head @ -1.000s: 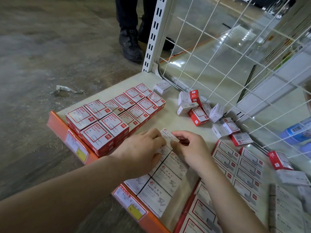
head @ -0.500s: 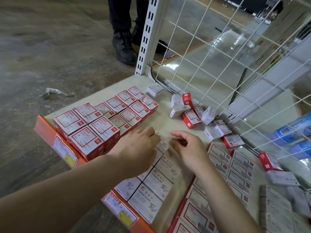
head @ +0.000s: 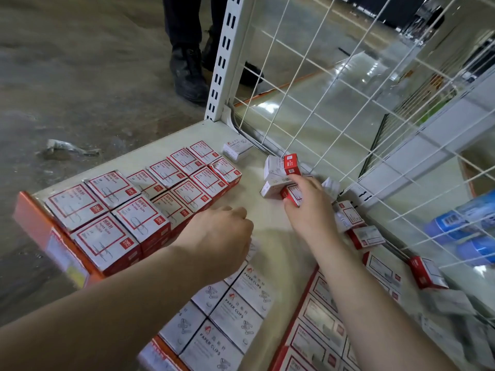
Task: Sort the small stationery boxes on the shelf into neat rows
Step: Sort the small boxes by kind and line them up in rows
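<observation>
Far back on the shelf (head: 267, 231), close to the wire wall (head: 334, 108), the person's right hand (head: 308, 207) curls its fingers round a red and white box (head: 292, 195) in the messy pile of loose boxes (head: 278, 172), so the step looks like picking one up to sort it. The left hand (head: 222, 236) rests near the white paper clip boxes (head: 238, 311) with fingers bent, but whether it holds anything cannot be told. Next, the box probably needs lifting free without knocking its neighbours, then setting down flat and straight at the end of the neat red rows (head: 150, 199) on the left.
</observation>
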The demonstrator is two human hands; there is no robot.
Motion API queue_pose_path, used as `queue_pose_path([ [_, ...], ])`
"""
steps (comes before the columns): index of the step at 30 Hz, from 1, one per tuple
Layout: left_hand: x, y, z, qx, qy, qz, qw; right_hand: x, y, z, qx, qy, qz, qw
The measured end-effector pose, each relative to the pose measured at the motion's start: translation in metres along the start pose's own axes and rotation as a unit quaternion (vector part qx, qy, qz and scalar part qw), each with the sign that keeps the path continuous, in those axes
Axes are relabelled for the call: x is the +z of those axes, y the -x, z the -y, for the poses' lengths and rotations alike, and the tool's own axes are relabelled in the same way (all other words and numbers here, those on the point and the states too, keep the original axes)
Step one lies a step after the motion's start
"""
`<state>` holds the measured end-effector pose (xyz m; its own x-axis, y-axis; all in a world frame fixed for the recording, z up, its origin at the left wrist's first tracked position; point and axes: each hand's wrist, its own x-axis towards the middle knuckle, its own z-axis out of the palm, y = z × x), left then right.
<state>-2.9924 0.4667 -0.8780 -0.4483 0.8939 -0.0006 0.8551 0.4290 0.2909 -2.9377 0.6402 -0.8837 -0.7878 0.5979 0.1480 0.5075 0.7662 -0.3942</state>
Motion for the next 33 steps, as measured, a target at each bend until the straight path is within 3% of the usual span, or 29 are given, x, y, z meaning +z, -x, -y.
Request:
queue_pose_path([
  [6, -0.003, -0.010, -0.003, -0.022, -0.006, 0.000, 1.000, 0.008, -0.022, -0.002, -0.013, 0.016, 0.024, 0.999],
  [16, 0.000, -0.006, 0.000, -0.037, 0.021, 0.001, 0.999, 0.011, -0.024, 0.004, -0.022, -0.008, -0.002, 1.000],
  [27, -0.009, 0.020, 0.001, 0.030, 0.020, -0.032, 0.999, -0.018, 0.005, 0.017, -0.084, -0.031, -0.024, 0.996],
  [33, -0.013, 0.028, -0.011, -0.057, 0.114, -0.028, 0.991, -0.038, 0.041, 0.016, -0.075, -0.021, 0.034, 0.996],
])
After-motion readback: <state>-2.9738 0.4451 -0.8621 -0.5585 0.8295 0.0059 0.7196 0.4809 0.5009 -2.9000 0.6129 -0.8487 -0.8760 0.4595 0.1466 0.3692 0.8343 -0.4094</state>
